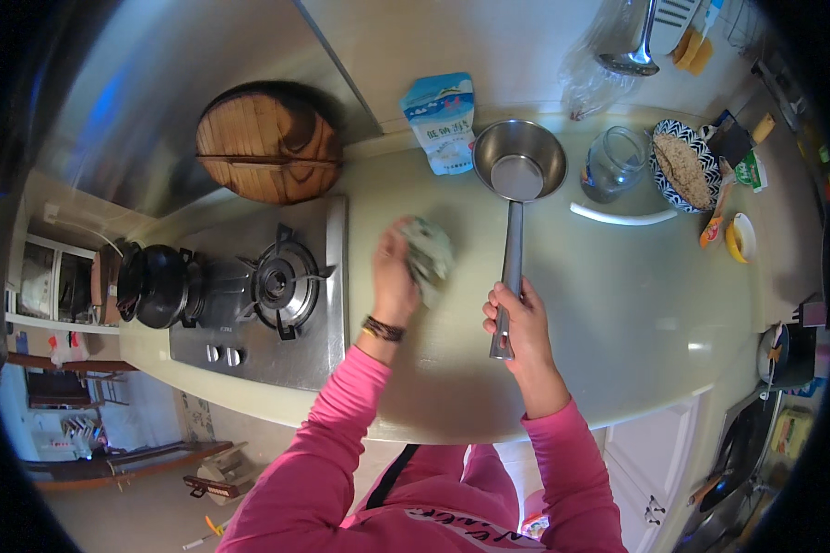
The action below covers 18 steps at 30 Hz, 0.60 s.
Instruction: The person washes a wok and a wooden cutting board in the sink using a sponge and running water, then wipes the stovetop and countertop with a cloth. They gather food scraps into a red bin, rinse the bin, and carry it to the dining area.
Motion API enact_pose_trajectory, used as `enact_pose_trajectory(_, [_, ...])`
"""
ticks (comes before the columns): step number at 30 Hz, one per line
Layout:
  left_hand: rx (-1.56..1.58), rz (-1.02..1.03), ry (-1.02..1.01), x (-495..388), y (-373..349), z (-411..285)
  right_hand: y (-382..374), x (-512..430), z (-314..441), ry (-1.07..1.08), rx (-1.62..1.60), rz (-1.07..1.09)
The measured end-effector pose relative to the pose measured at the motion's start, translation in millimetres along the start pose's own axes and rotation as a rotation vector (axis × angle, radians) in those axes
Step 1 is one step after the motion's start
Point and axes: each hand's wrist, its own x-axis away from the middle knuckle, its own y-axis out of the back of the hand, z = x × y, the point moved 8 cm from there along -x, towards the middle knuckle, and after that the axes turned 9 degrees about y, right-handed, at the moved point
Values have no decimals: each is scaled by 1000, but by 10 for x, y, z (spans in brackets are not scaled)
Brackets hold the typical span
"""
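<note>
My right hand (519, 318) grips the long handle of a stainless steel saucepan (520, 162), whose bowl is over the back of the pale green countertop (595, 304). The pan looks empty. My left hand (395, 273) is closed around a crumpled, light green patterned cloth (429, 256) at the counter, just right of the gas stove; both hand and cloth are blurred. Behind the cloth, a blue and white pouch (443, 124) bearing writing stands against the wall. Right of the pan is a clear glass jar (614, 162), with a white curved strip (622, 215) in front of it.
On the left lies a gas stove (256, 359) with a dark pot (162, 285); a round wooden lid (270, 145) leans behind it. At the right are a patterned bowl of grain-like food (685, 169) and a small yellow-white bowl (740, 238). A slotted ladle (629, 63) hangs above.
</note>
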Motion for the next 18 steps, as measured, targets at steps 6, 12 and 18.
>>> enact_pose_trajectory(6, [-757, -359, -559, -1410, 750, -631, 31, 84, 278, 25, 114, 41])
enact_pose_trajectory(12, [-1459, -436, -854, -2050, 544, -205, 18, 55, 602, 11, 118, 21])
enact_pose_trajectory(18, [-1331, 16, -782, -2082, -89, -24, 185, 43, 539, -6, 138, -20])
